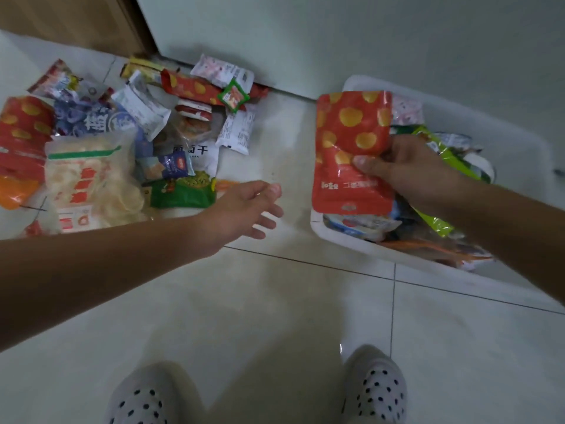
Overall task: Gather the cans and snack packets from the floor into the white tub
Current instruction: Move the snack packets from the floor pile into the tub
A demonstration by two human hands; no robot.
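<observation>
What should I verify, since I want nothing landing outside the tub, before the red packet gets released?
1. Right hand grips the red packet: ok.
2. Red packet above the white tub: ok, though close to its left rim.
3. Space left in the tub: cannot tell; snacks already fill much of it.
4. Left hand free for the next pick: ok, open above bare floor.
5. Floor cleared: not ok; a pile of packets lies left of the tub.
</observation>
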